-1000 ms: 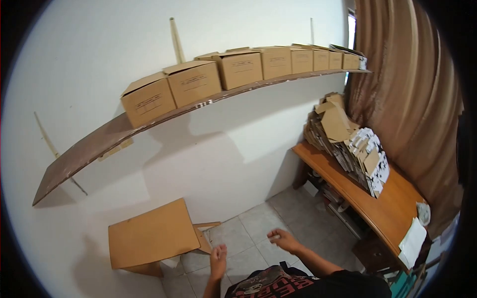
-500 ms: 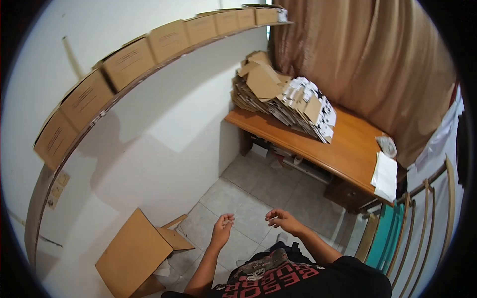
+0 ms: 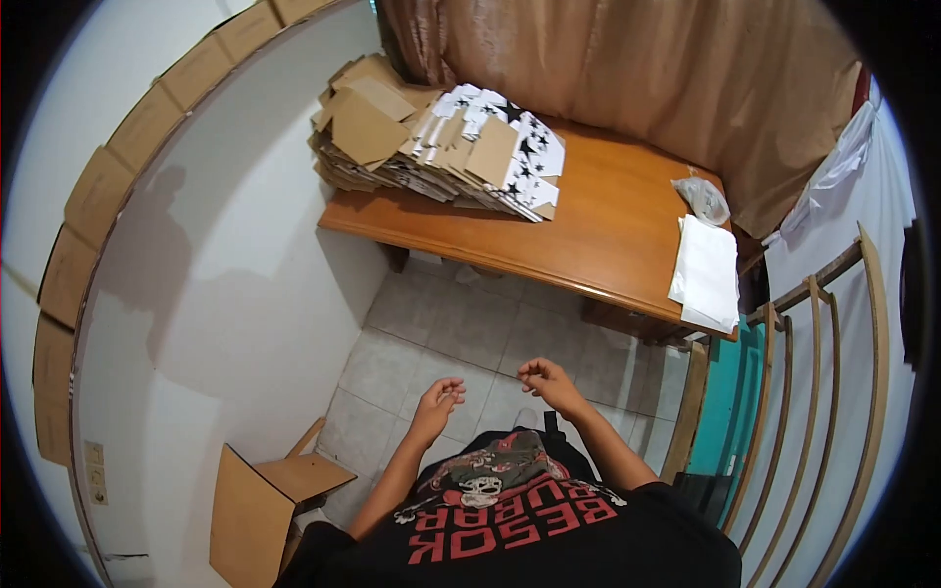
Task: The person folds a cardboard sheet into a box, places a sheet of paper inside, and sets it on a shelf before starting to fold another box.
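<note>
My left hand [image 3: 438, 405] is in front of my body over the tiled floor, its fingers apart and slightly curled, holding nothing. To its right, my right hand [image 3: 551, 384] hangs at about the same height, also with loosely curled fingers and nothing in it. Neither hand touches anything. Beyond them stands a wooden desk [image 3: 608, 235]. A pile of flattened brown cardboard [image 3: 368, 127] leans on the desk's left part, beside flattened white pieces with black stars [image 3: 534, 162].
White papers [image 3: 706, 269] and a plastic bag [image 3: 701, 199] lie at the desk's right end. An open cardboard box [image 3: 250, 519] is at lower left. Boxes line a wall shelf [image 3: 125, 176]. A wooden rack [image 3: 818, 392] stands at right, near a teal panel [image 3: 730, 402].
The view has turned and come nearer to the desk, so the desk and cardboard pile appear larger and further left. Both hands stay raised, apart and without anything in them.
</note>
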Motion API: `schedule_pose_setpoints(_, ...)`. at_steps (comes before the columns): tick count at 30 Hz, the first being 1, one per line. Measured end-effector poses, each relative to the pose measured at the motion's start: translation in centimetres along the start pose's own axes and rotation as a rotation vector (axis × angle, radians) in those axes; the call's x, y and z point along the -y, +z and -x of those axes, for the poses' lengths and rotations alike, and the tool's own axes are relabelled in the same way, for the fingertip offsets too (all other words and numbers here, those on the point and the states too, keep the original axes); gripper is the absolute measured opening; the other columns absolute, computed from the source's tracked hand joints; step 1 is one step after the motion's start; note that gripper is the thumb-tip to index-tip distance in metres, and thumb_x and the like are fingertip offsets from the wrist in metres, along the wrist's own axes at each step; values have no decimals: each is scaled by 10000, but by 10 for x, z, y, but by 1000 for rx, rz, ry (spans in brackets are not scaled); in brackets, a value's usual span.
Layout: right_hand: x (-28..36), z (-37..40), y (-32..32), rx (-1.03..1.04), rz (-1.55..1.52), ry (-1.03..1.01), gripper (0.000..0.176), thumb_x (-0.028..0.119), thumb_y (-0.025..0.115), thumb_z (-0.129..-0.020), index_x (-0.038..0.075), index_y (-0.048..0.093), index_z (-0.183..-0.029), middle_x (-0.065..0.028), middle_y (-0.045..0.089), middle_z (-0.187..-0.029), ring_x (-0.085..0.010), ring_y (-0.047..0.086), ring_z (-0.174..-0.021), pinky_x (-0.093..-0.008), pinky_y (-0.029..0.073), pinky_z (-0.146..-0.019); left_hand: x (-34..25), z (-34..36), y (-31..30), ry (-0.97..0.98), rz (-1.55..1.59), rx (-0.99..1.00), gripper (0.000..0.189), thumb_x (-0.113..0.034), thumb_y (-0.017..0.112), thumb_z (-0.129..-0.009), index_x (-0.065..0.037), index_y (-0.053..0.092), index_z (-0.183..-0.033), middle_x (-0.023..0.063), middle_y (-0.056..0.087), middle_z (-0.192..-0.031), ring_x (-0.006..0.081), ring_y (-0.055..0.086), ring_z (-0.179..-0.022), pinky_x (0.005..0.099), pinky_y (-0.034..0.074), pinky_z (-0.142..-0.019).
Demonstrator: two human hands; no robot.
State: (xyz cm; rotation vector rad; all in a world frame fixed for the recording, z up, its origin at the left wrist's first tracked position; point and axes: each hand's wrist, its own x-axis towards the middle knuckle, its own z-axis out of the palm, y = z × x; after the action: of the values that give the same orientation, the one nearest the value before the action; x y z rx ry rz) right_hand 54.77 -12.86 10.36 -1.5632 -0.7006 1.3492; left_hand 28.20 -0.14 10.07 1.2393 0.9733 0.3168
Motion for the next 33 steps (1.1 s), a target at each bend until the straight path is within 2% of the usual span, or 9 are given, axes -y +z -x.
schedule_pose_setpoints(1, 5, -3, -14, -30, -25, 25, 215, 179, 641, -990, 64, 631, -1173, -36, 685, -1141, -132, 664, -945, -311, 515, -839, -8, -17, 14, 27, -13, 53, 351, -168, 551, -1022, -73, 586, -1357, 62, 679, -1249, 152, 654, -1073, 307, 472, -912)
schedule_pose_setpoints(4, 26, -13, -51, -2, -125, -15, 198, 161, 627, -996, 66, 626, -1170, -31, 685, -1139, -133, 669, -951, -308, 518, -842, -35, -61, 46, 139, -47, 147, 356, -147, 555, -1018, -63, 584, -1363, 75, 678, -1244, 149, 652, -1076, 289, 471, -907)
schedule_pose_setpoints(8, 41, -37, -80, -18, -146, -20, 181, 117, 625, -992, 52, 630, -1161, -41, 671, -1097, -139, 650, -961, -296, 529, -853, -63, -106, 69, 168, -27, 132, 364, -108, 568, -1003, -39, 584, -1360, 83, 676, -1225, 146, 653, -1065, 277, 475, -921)
schedule_pose_setpoints(14, 49, -85, -93, -62, -196, 52, 184, 122, 627, -996, 46, 629, -1164, -36, 671, -1104, -134, 653, -970, -288, 531, -849, -53, -168, 62, 82, -5, 198, 367, -101, 561, -1005, -35, 580, -1366, 75, 679, -1216, 136, 659, -1035, 270, 483, -908)
schedule_pose_setpoints(18, 57, -124, -95, -90, -174, 103, 199, 150, 603, -1012, 69, 617, -1194, -38, 689, -1159, -136, 679, -951, -304, 522, -847, -53, -219, 52, -22, 9, 238, 327, -169, 527, -1034, -68, 597, -1337, 43, 683, -1203, 118, 655, -1020, 252, 470, -856)
schedule_pose_setpoints(23, 102, -163, -101, -169, -171, 134, 203, 162, 610, -1019, 71, 616, -1201, -31, 686, -1146, -134, 679, -970, -303, 513, -863, -90, -298, 50, -22, -20, 342, 321, -218, 520, -1053, -84, 595, -1336, 30, 687, -1205, 110, 651, -1006, 250, 461, -842)
schedule_pose_setpoints(25, 125, -178, -103, -111, -162, 24, 203, 153, 606, -1018, 73, 620, -1204, -28, 684, -1140, -137, 680, -979, -298, 509, -866, -113, -332, 45, 17, -56, 384, 324, -226, 519, -1056, -85, 592, -1339, 28, 689, -1204, 109, 651, -1003, 251, 462, -840)
schedule_pose_setpoints(28, 134, -203, -116, -235, -208, -10, 209, 147, 632, -1006, 56, 623, -1194, -11, 667, -1088, -119, 649, -943, -275, 510, -831, -139, -378, 47, -14, -29, 429, 282, -151, 558, -1042, -13, 594, -1285, 82, 691, -1151, 149, 649, -979, 264, 506, -887)
schedule_pose_setpoints(33, 143, -219, -125, -447, -316, -3, 195, 134, 628, -1006, 53, 629, -1184, -10, 667, -1075, -103, 638, -916, -247, 495, -795, -161, -427, 49, -91, -40, 422, 299, -183, 543, -1034, -46, 599, -1294, 65, 684, -1180, 131, 649, -989, 247, 481, -832)
